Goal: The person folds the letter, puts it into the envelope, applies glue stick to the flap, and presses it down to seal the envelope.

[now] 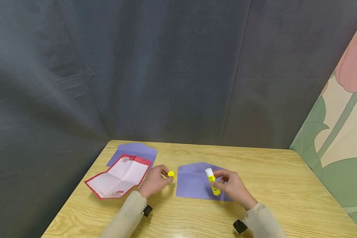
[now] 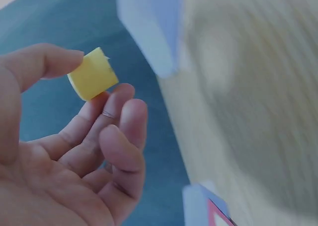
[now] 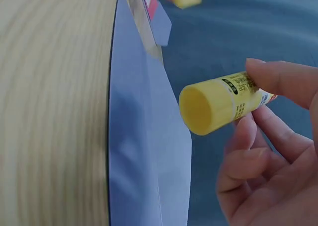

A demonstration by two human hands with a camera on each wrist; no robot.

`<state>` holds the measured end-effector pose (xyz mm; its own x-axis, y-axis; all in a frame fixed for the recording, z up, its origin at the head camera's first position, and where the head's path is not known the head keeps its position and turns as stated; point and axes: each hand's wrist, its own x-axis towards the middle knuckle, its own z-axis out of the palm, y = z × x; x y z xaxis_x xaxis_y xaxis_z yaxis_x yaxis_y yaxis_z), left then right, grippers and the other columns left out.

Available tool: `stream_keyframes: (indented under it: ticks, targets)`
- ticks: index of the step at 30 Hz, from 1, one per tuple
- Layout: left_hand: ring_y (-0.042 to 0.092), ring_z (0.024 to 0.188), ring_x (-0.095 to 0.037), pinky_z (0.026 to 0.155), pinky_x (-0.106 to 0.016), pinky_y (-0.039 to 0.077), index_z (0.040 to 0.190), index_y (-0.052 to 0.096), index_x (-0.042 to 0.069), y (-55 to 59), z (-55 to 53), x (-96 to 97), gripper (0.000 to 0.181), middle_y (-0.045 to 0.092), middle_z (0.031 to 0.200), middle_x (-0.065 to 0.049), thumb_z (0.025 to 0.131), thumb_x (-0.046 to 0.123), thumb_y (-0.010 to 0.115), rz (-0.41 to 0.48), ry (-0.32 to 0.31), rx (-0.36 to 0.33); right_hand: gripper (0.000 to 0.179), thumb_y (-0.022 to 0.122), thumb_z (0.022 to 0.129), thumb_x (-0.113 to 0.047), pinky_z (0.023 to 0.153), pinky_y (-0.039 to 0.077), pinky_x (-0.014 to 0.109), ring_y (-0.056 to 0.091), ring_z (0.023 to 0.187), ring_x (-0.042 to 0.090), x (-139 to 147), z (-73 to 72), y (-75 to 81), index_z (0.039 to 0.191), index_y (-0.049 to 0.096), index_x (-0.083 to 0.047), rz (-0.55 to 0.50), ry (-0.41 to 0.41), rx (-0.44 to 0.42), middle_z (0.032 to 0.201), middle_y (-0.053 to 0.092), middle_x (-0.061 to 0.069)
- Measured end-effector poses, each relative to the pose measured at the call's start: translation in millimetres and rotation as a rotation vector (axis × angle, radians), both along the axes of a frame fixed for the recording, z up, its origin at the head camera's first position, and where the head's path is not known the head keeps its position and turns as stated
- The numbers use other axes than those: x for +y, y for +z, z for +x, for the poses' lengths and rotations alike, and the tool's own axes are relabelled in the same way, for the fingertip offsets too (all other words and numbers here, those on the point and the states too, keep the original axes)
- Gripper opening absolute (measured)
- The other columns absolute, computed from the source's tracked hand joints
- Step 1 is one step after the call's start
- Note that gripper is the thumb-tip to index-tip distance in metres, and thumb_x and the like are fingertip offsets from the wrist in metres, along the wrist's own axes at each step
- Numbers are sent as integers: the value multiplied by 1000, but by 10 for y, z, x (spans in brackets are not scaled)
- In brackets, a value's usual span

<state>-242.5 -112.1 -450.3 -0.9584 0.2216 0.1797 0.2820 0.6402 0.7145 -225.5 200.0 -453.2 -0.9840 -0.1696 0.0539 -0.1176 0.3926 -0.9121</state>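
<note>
My left hand (image 1: 155, 181) pinches a small yellow cap (image 1: 171, 174) between thumb and fingertips, above the wood table. In the left wrist view the cap (image 2: 93, 75) sits between the thumb and fingers, the other fingers loosely bent. My right hand (image 1: 233, 188) holds an uncapped glue stick (image 1: 213, 182), its white end tilted up and its yellow base down. The right wrist view shows the yellow base of the glue stick (image 3: 213, 104) toward the camera. Under the right hand lies a purple envelope (image 1: 190, 185) with its flap unfolded away from me.
To the left, a creased white letter sheet with a red border (image 1: 122, 177) partly covers a second purple envelope (image 1: 142, 151). Both lie on the light wood table (image 1: 285, 191). A dark curtain (image 1: 178, 72) hangs behind, and a flower-patterned panel (image 1: 342, 132) stands at the right.
</note>
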Motion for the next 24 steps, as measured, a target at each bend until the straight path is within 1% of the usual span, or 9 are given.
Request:
stream_keyframes:
  ticks: [3, 6, 9, 11, 15, 18, 22, 24]
  targets:
    - [60, 73, -10, 67, -25, 50, 92, 68, 8, 98, 51, 101, 15, 68, 85, 1, 83, 18, 76, 92, -43, 3, 36, 83, 82, -15, 55, 42, 23, 53, 70, 15, -86, 29, 4, 111, 70, 1, -3, 76, 10, 93, 68, 11]
    - [61, 74, -10, 68, -25, 50, 93, 69, 9, 178, 96, 190, 15, 69, 85, 2, 83, 18, 77, 159, -75, -5, 35, 81, 83, -15, 53, 41, 22, 53, 69, 13, -169, 66, 22, 112, 70, 0, -4, 154, 36, 93, 69, 12]
    - [61, 75, -11, 69, -25, 51, 95, 69, 9, 235, 139, 261, 17, 69, 86, 2, 85, 20, 77, 206, -103, -28, 32, 80, 84, -15, 51, 41, 22, 54, 67, 12, -240, 98, 34, 112, 71, -1, -5, 219, 73, 93, 70, 12]
    - [62, 77, -12, 70, -26, 51, 96, 70, 8, 258, 161, 299, 19, 69, 87, 2, 85, 21, 77, 230, -126, -37, 30, 80, 85, -16, 51, 42, 22, 55, 67, 12, -278, 112, 41, 112, 72, -3, 1, 245, 94, 94, 71, 9]
    - [62, 79, -13, 72, -26, 52, 97, 70, 7, 262, 184, 364, 20, 69, 89, 1, 87, 23, 77, 254, -164, -42, 29, 79, 87, -18, 51, 43, 23, 56, 66, 12, -330, 126, 47, 112, 72, -5, 15, 270, 88, 92, 71, 8]
    - [61, 81, -12, 74, -27, 51, 97, 70, 8, 256, 197, 400, 19, 68, 90, 1, 88, 23, 76, 254, -182, -36, 29, 78, 88, -20, 52, 44, 24, 57, 66, 13, -350, 130, 44, 113, 72, -8, 27, 276, 75, 94, 70, 8]
    - [61, 82, -11, 76, -27, 50, 98, 71, 12, 257, 220, 430, 16, 67, 90, 4, 89, 25, 74, 241, -198, -40, 26, 77, 89, -20, 53, 46, 25, 58, 66, 13, -358, 129, 30, 113, 73, -12, 43, 289, 85, 98, 71, 5]
    - [61, 82, -11, 76, -28, 50, 98, 71, 13, 261, 229, 441, 15, 67, 90, 5, 89, 25, 74, 237, -206, -44, 25, 76, 89, -20, 54, 47, 25, 58, 64, 12, -361, 130, 24, 112, 73, -13, 50, 295, 93, 98, 71, 4]
